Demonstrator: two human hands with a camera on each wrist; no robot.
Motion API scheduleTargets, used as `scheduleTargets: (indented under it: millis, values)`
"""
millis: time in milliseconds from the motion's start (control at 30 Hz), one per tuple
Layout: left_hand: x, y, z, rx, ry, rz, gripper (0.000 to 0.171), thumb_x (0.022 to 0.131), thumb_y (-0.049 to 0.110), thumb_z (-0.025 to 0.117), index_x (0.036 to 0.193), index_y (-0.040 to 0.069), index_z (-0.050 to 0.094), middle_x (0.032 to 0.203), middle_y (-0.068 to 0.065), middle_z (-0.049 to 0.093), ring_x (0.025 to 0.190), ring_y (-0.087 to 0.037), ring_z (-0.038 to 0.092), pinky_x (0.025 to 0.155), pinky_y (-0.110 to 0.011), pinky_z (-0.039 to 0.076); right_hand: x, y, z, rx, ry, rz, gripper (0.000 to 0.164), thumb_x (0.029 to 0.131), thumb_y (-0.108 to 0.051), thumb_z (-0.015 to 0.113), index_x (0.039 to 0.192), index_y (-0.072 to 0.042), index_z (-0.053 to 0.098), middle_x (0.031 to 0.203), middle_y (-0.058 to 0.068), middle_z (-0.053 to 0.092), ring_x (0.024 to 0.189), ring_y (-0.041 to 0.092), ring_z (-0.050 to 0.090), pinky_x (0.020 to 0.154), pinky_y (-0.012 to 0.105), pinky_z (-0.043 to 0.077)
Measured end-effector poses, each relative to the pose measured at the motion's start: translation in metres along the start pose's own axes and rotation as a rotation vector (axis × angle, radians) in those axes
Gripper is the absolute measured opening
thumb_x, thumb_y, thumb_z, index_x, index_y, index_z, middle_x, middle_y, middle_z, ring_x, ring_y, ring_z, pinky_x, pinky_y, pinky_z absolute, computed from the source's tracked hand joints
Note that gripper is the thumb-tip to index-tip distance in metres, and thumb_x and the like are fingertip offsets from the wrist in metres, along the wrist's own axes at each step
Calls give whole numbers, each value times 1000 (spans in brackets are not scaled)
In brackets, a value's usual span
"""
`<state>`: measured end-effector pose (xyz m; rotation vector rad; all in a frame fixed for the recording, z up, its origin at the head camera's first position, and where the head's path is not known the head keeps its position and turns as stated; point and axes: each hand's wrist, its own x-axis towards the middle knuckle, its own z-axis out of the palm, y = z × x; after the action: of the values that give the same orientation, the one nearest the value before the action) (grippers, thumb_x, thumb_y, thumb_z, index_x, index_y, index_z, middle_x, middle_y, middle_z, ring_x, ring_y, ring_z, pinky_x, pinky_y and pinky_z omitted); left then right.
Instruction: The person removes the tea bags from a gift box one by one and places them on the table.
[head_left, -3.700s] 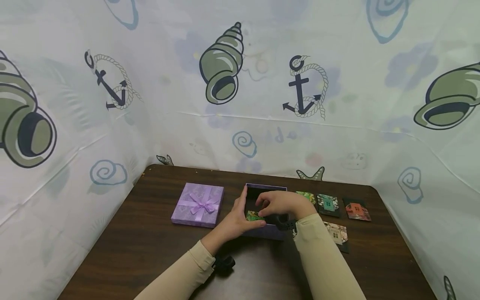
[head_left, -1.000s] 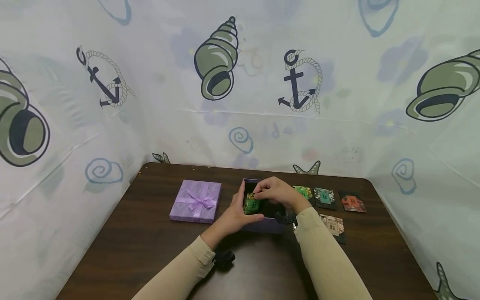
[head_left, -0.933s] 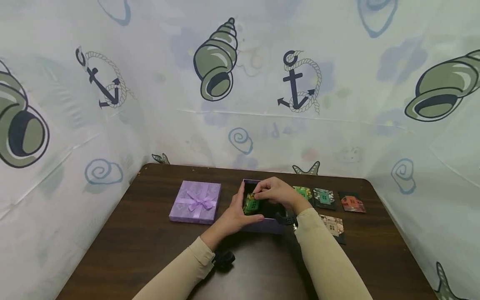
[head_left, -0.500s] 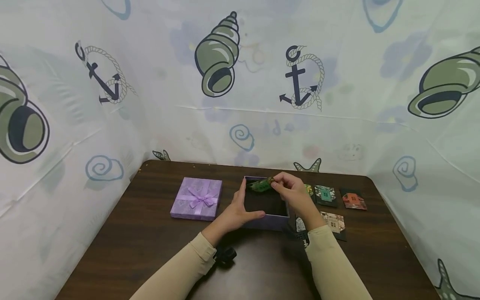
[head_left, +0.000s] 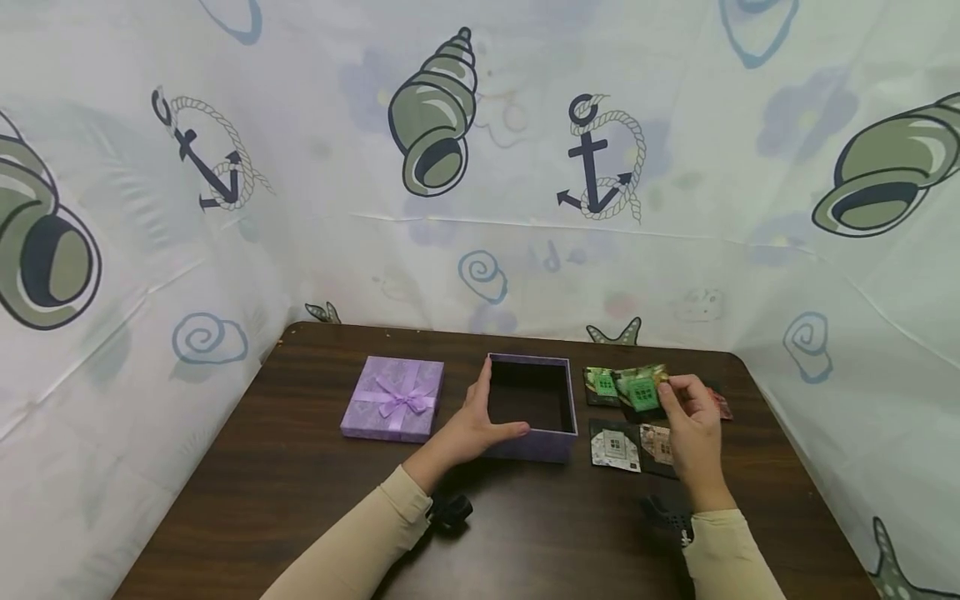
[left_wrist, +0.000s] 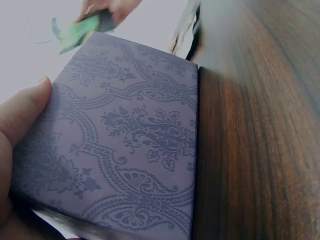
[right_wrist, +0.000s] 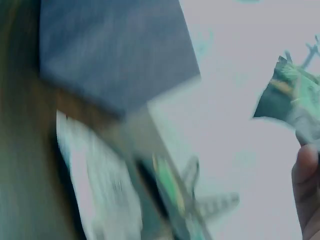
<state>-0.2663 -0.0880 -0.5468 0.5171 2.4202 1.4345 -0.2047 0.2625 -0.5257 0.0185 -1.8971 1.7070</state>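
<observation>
In the head view, my left hand [head_left: 468, 421] rests at the left front corner of an open purple box [head_left: 532, 447], fingers along its left wall and thumb over the front rim. The box's dark inside looks empty. Its patterned wall [left_wrist: 125, 135] fills much of the left wrist view, my thumb against its edge. To the right, my right hand [head_left: 697, 433] pinches a green sachet [head_left: 642, 393] between thumb and fingers, raised over other sachets. That sachet [right_wrist: 282, 97] also shows in the blurred right wrist view.
On the brown table [head_left: 300, 517] lie a yellow-green sachet [head_left: 601, 385], a white sachet [head_left: 616, 450] and a tan sachet [head_left: 656, 445]. A red sachet [head_left: 724, 406] is mostly behind my right hand. The purple lid [head_left: 375, 421] with a bow lies left. A printed curtain [head_left: 315, 150] surrounds the table.
My right hand has lifted the green sachet out of the box and carried it right, over the sachets on the table. My left hand has stayed at the box.
</observation>
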Motion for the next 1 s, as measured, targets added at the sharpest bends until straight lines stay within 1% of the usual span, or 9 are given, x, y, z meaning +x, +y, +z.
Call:
scheduleTargets:
  millis: [200,367,433,533,600,667,767,900,1000]
  values:
    - [1,2,1,3,0,13,135,88,60,87,174,40,-16,183,-21,7,163,-52,28,124,-73,34,-10,19,-64,-344,89,48,35,113,-14,59,148,-8,59,110,-11,64,100,2,59,83,14,44]
    - [-1,1,2,6,-3,11,135,89,58,87,175,37,-15,183,-21,8,162,-53,29,123,-73,34,-19,25,-98,-585,115,218,33,114,-28,60,142,-16,72,126,-7,69,95,1,55,73,16,42]
    - [-1,1,1,6,-3,12,135,89,58,87,175,36,-15,183,-21,8,162,-53,29,123,-74,34,-20,27,-106,-644,99,278,36,114,-33,60,144,-16,71,135,5,69,100,8,56,76,22,44]
    - [-2,-2,-1,7,3,4,135,89,58,87,175,38,-15,183,-21,8,162,-54,29,123,-74,34,-21,39,-117,-751,-18,355,43,115,-35,57,149,-10,65,154,22,59,127,31,61,98,43,52]
    - [-4,-3,-3,6,5,-7,135,88,58,87,174,39,-15,183,-21,7,161,-54,29,123,-74,34,-22,50,-123,-817,-114,390,44,114,-32,56,148,-5,63,152,30,56,133,49,56,103,61,48]
    - [-6,-5,-5,6,4,-21,136,88,59,88,173,41,-16,183,-21,7,161,-55,29,123,-74,34,-24,60,-128,-839,-167,408,43,114,-28,57,146,0,63,151,34,53,138,56,50,108,71,42]
    - [-9,-6,-7,5,4,-28,136,87,60,88,173,42,-16,183,-21,6,163,-54,26,123,-74,33,-27,72,-130,-828,-174,369,43,111,-27,65,140,5,67,140,34,55,129,53,51,104,68,41]
    - [-12,-8,-6,-2,3,-13,137,87,60,88,174,41,-15,183,-20,7,164,-51,25,125,-73,32,-31,76,-129,-857,-177,274,46,103,-26,78,130,10,71,133,38,58,126,53,45,110,72,30]
    - [-12,-10,-5,-9,-9,-7,138,85,61,89,174,39,-14,183,-20,7,166,-49,21,125,-74,31,-33,73,-126,-915,-197,296,48,101,-27,80,129,11,69,134,42,56,131,57,39,115,76,19]
